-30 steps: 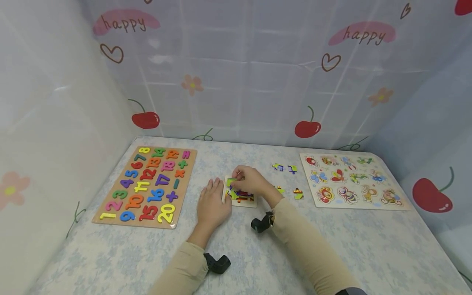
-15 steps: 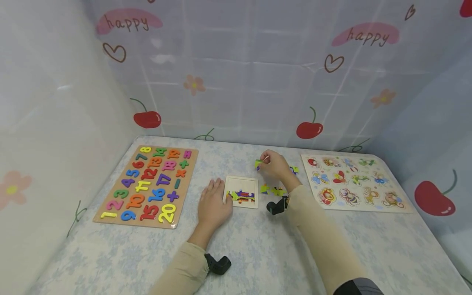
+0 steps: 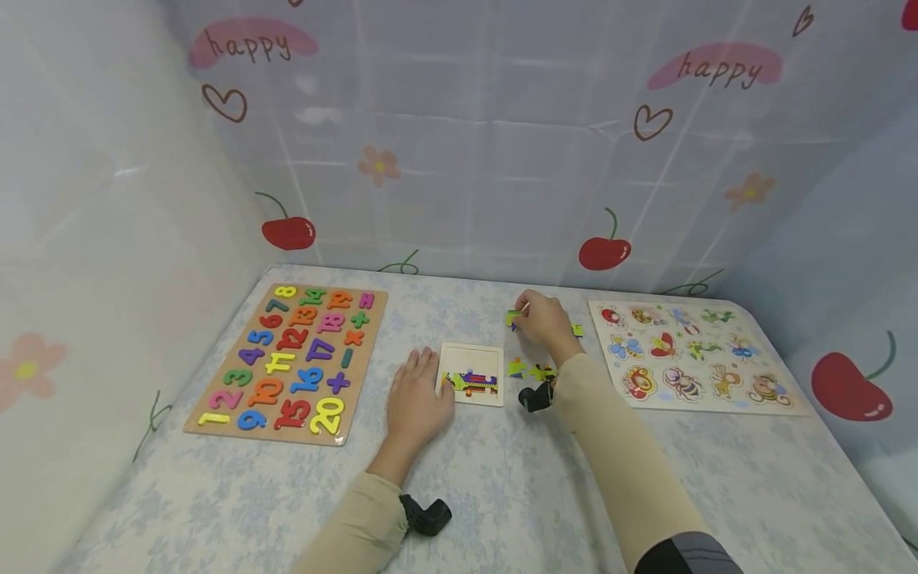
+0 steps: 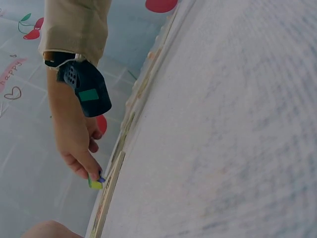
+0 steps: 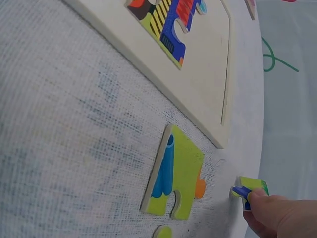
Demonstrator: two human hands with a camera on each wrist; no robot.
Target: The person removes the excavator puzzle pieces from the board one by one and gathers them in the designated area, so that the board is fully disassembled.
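A small wooden puzzle tray [image 3: 473, 399] lies mid-table, with joined pieces [image 3: 476, 383] along its near side and bare wood behind them. My left hand [image 3: 419, 399] rests flat along its left edge, fingers straight and thumb at the frame. Past the tray's far right corner, my right hand [image 3: 543, 323] pinches a green-and-blue puzzle piece [image 5: 246, 191] between thumb and fingers. In the left wrist view this puzzle piece [image 4: 96, 183] shows at the fingertips. A loose green piece with a blue shape [image 5: 176, 173] lies on the cloth beside the tray.
More loose pieces lie around my right hand, including a piece [image 3: 543, 372] near the wrist mount and another piece [image 3: 577, 329] partly behind the hand. A number board [image 3: 376, 319] lies at left, an insect picture board [image 3: 706, 404] at right. Printed curtains surround the table.
My right hand has carried the green-and-blue piece off the tray, away to the right and back. The tray's far part now shows bare. My left hand has stayed in place.
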